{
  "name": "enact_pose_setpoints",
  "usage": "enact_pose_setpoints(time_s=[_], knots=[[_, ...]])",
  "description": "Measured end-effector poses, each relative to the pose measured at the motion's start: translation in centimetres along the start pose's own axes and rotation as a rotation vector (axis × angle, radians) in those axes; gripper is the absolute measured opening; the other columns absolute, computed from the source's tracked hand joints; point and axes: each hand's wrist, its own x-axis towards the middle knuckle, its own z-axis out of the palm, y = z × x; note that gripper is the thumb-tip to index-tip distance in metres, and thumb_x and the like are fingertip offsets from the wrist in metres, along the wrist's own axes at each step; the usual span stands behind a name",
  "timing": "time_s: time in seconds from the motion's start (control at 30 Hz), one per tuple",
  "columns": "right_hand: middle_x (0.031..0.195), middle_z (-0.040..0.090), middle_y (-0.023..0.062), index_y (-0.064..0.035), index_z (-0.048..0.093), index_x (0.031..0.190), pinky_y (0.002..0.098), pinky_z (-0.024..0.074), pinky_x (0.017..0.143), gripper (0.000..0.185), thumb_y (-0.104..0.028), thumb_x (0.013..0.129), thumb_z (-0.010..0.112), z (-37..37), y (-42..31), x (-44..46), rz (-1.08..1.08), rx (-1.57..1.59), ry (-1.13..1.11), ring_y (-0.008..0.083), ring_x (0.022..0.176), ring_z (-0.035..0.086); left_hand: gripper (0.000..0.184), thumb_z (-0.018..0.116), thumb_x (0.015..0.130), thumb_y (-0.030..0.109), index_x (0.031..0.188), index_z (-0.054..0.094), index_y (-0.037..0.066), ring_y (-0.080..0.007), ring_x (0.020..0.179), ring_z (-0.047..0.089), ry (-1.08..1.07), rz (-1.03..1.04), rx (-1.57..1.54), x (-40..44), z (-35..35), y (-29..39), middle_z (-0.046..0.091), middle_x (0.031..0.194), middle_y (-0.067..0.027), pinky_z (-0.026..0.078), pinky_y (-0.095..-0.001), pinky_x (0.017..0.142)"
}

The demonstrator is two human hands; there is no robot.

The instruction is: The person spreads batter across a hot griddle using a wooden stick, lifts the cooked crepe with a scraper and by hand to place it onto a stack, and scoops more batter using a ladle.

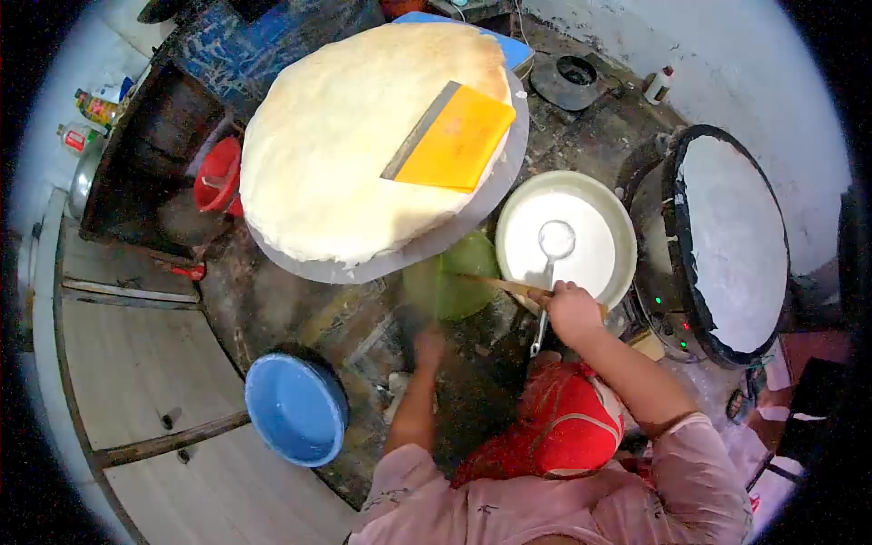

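Note:
My right hand (574,312) is closed around a thin wooden stick (509,287). One end of the stick reaches left over a green tub (468,272). Beneath that hand runs the handle of a ladle (557,240); whether the fingers also touch it, I cannot tell. The ladle's bowl lies in white liquid inside a pale green basin (623,213). Smeared by motion, my left hand (430,348) is low over the dark worktop, below the green tub; its fingers do not show clearly.
Pale flat sheets (318,136) lie piled on a round board, a yellow scraper (459,136) on top. To the right stands a round griddle (734,241) with a white layer. A blue basin (295,409) is at lower left, a red container (218,177) farther back.

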Motion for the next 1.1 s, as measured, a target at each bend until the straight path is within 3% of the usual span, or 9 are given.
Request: enact_pose_setpoints(time_s=[0.1,0.17,0.23,0.43,0.5,0.53,0.87,0.97,1.1], knots=[[0.078,0.053,0.0133,-0.0269,0.053,0.119,0.0384,0.0483,0.061,0.044,-0.010,0.079,0.047,-4.2,1.0,-2.4,0.088,0.117,0.058,0.0291,0.071,0.057,0.021,0.055,0.078,0.017,0.096,0.063,0.008,-0.0235,0.062,0.060,0.482,0.370,1.030,0.3,1.1,-1.4,0.059,0.068,-0.0095,0.047,-0.0349,0.053],[0.078,0.057,0.0163,-0.0100,0.062,0.099,0.0419,0.0499,0.063,0.024,-0.011,0.082,0.045,-5.5,1.4,-3.1,0.098,0.208,-0.102,0.0307,0.071,0.060,0.022,0.062,0.071,0.022,0.084,0.062,0.004,-0.0239,0.053,0.057,0.307,-0.009,0.298,-1.6,-3.2,1.7,0.061,0.071,-0.0067,0.048,-0.0391,0.048],[0.081,0.060,0.0216,-0.0072,0.064,0.092,0.0436,0.0497,0.065,0.022,-0.011,0.076,0.050,-4.7,1.1,-3.2,0.042,0.373,-0.281,0.0353,0.078,0.060,0.022,0.060,0.073,0.024,0.086,0.062,0.006,-0.0254,0.053,0.057,0.276,0.012,0.400,-3.4,-6.5,4.6,0.060,0.069,-0.0074,0.048,-0.0398,0.048],[0.079,0.060,0.0159,-0.0007,0.063,0.082,0.0412,0.0499,0.065,0.018,-0.011,0.075,0.051,-0.3,0.5,0.4,0.107,0.238,-0.116,0.0301,0.075,0.061,0.019,0.054,0.080,0.017,0.094,0.063,0.008,-0.0264,0.060,0.059,0.298,-0.003,0.329,-8.1,-11.4,8.6,0.061,0.079,-0.0157,0.047,-0.0379,0.050],[0.080,0.056,0.0118,-0.0242,0.054,0.117,0.0371,0.0484,0.062,0.042,-0.010,0.079,0.045,-0.8,0.1,0.3,0.058,0.012,-0.050,0.0262,0.074,0.058,0.017,0.055,0.080,0.017,0.090,0.063,0.006,-0.0267,0.061,0.059,0.261,-0.069,0.262,-8.6,-10.9,8.4,0.060,0.080,-0.0173,0.048,-0.0390,0.051],[0.081,0.054,0.0098,-0.0260,0.054,0.117,0.0361,0.0485,0.061,0.043,-0.009,0.078,0.046,-0.6,0.0,0.3,0.061,-0.018,-0.078,0.0254,0.074,0.057,0.019,0.055,0.080,0.019,0.093,0.062,0.005,-0.0269,0.062,0.058,0.278,-0.023,0.109,-8.4,-10.1,8.0,0.060,0.082,-0.0174,0.048,-0.0392,0.053],[0.088,0.063,0.0152,-0.0219,0.054,0.116,0.0411,0.0495,0.065,0.036,-0.010,0.082,0.049,-0.5,5.9,-11.6,0.308,0.685,0.085,0.0326,0.073,0.061,0.053,0.053,0.084,0.039,0.117,0.048,-0.002,-0.0295,0.101,0.049,-0.107,-0.050,-0.094,0.4,-0.6,0.1,0.047,0.119,-0.0192,0.043,-0.0412,0.083],[0.094,0.063,0.0142,-0.0139,0.052,0.119,0.0380,0.0487,0.065,0.033,-0.013,0.087,0.049,3.1,7.1,-15.8,0.382,1.011,0.145,0.0278,0.073,0.062,0.054,0.054,0.085,0.031,0.127,0.037,0.002,-0.0296,0.112,0.043,0.187,0.029,-0.705,-2.7,-6.2,5.8,0.040,0.128,-0.0173,0.037,-0.0404,0.091],[0.079,0.061,0.0069,-0.0066,0.051,0.120,0.0271,0.0447,0.053,0.031,-0.012,0.089,0.048,5.1,6.2,-19.2,0.505,1.253,0.172,0.0130,0.063,0.057,0.051,0.048,0.089,0.021,0.134,0.030,0.007,-0.0270,0.120,0.037,0.190,0.115,-1.317,-2.5,-11.7,9.5,0.037,0.133,-0.0120,0.030,-0.0404,0.099]])
